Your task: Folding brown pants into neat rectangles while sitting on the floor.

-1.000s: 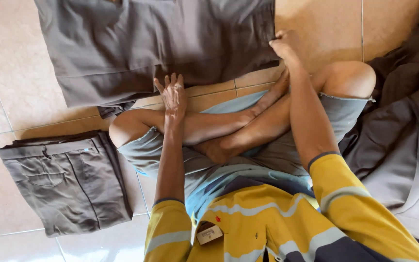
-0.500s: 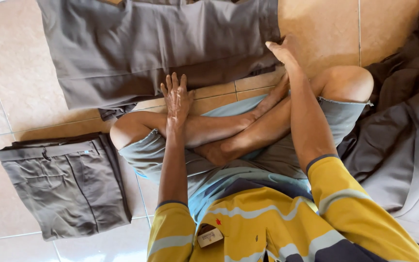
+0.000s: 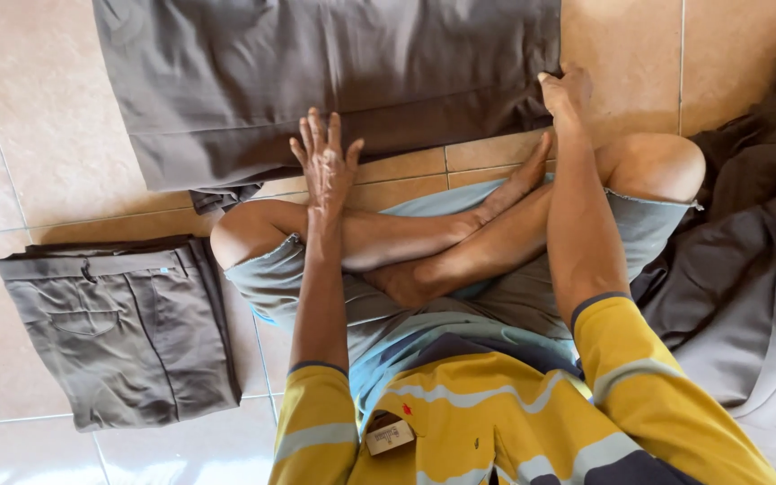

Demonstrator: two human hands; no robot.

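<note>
While the left hand hovers spread, the right hand pinches the grey trousers' near edge, flattening them on the floor.

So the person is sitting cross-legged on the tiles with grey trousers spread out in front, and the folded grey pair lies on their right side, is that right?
Not quite. The head view shows the folded grey pair on the person's left side, beside the left knee, not the right. The rest holds: the person sits cross-legged on the tiles with grey trousers spread out in front, the left hand and the right hand at their near edge.
</note>
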